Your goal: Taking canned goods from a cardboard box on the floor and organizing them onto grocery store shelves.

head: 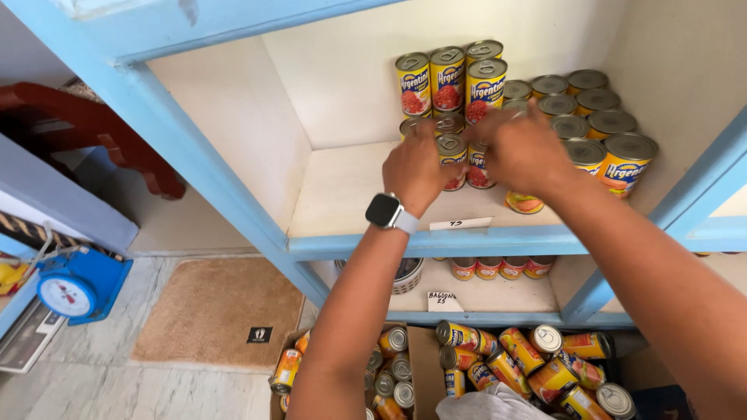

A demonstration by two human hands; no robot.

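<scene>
We stretch both arms up and forward, bare forearms converging. Our left hand (414, 167) shows its back, a watch on the wrist, fingers curled in a closed grip. Our right hand (523, 149) sits just beside it, fingers bent likewise.

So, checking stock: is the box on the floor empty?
No. The cardboard box holds many yellow cans lying on their sides.

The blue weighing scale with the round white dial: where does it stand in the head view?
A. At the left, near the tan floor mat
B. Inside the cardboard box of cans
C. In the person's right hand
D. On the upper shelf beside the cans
A: the blue weighing scale with the round white dial stands at the far left, beside the tan floor mat, away from the shelves and both hands.
</scene>
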